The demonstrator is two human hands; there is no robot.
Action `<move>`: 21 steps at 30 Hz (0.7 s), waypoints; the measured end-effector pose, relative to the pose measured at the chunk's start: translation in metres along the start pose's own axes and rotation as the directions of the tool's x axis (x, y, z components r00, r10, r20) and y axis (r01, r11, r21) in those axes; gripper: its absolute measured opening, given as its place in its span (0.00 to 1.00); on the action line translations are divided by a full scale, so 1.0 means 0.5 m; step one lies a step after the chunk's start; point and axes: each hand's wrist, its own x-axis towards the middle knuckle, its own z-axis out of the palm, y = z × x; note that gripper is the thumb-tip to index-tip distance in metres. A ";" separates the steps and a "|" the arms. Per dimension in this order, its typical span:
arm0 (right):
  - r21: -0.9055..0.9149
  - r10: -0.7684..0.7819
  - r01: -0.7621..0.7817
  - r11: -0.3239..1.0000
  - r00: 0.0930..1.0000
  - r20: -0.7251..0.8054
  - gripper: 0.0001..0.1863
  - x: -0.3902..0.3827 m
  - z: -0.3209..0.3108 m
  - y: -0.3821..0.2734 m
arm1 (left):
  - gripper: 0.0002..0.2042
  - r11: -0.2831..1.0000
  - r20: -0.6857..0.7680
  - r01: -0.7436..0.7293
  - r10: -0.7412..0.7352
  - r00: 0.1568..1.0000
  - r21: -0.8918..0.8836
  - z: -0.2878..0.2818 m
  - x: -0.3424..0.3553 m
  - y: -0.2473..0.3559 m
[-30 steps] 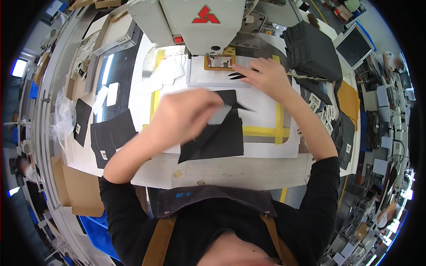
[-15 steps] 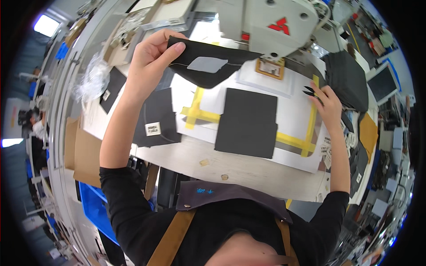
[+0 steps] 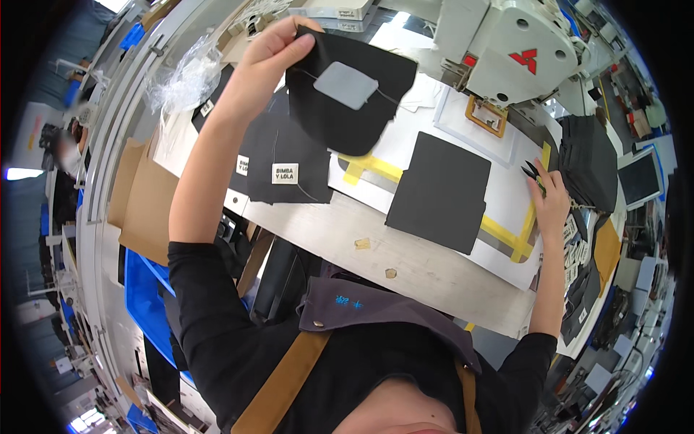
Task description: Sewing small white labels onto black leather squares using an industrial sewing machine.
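Note:
My left hand [image 3: 273, 64] pinches the upper left corner of a black fabric piece [image 3: 325, 126] and holds it up, hanging. A grey rectangular patch [image 3: 345, 85] shows on it, with loose thread tails at two sides. Under and beside it lie black pieces with white printed labels [image 3: 285, 173], partly covered. My right hand [image 3: 551, 202] is closed round small black thread snips [image 3: 536, 175], blades pointing left, at the right side of the white work sheet. Between my hands a plain black panel [image 3: 441, 192] lies flat on that sheet [image 3: 510, 271], near yellow tape strips.
A white sewing machine [image 3: 517, 54] stands at the back, with a small gold-coloured frame [image 3: 486, 116] below its head. To the right are a stack of black pieces [image 3: 589, 163] and loose white labels [image 3: 575, 253]. Clear plastic wrap [image 3: 184, 76] and a cardboard box [image 3: 148, 199] are at left.
My left hand has carried the fabric piece left across the table, over the labelled pieces, and its patched face now shows more fully. My right hand keeps the snips. The view has shifted.

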 end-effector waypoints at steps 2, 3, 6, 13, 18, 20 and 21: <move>0.004 0.015 -0.015 1.000 1.000 0.020 0.21 -0.014 -0.003 -0.001 | 0.07 0.974 0.068 -0.221 0.217 0.974 0.055 -0.022 -0.026 0.023; -0.002 0.050 -0.050 0.999 0.998 0.032 0.20 -0.021 -0.005 0.000 | 0.07 0.952 0.150 -0.291 0.275 0.950 0.097 -0.045 -0.045 0.030; -0.013 0.011 -0.011 1.000 1.000 0.004 0.20 -0.035 -0.008 0.005 | 0.07 0.913 0.255 -0.330 0.268 0.929 0.241 -0.114 -0.129 0.034; 0.011 0.019 -0.019 1.000 1.000 0.009 0.19 -0.045 -0.023 -0.014 | 0.30 0.386 -0.125 0.322 -0.454 0.882 0.864 -0.108 -0.355 -0.023; 0.078 0.068 -0.070 0.994 0.997 0.029 0.19 -0.056 -0.019 -0.035 | 0.61 0.328 -0.504 0.596 -0.326 0.800 0.733 -0.042 -0.421 -0.154; 0.076 0.066 -0.067 0.995 0.998 0.024 0.18 -0.063 -0.019 -0.041 | 0.65 0.378 -0.651 0.697 -0.263 0.712 0.609 -0.046 -0.417 -0.201; 0.055 0.099 -0.103 0.993 0.993 0.069 0.19 -0.070 -0.017 -0.036 | 0.65 0.430 -0.675 0.709 -0.262 0.690 0.558 -0.044 -0.408 -0.214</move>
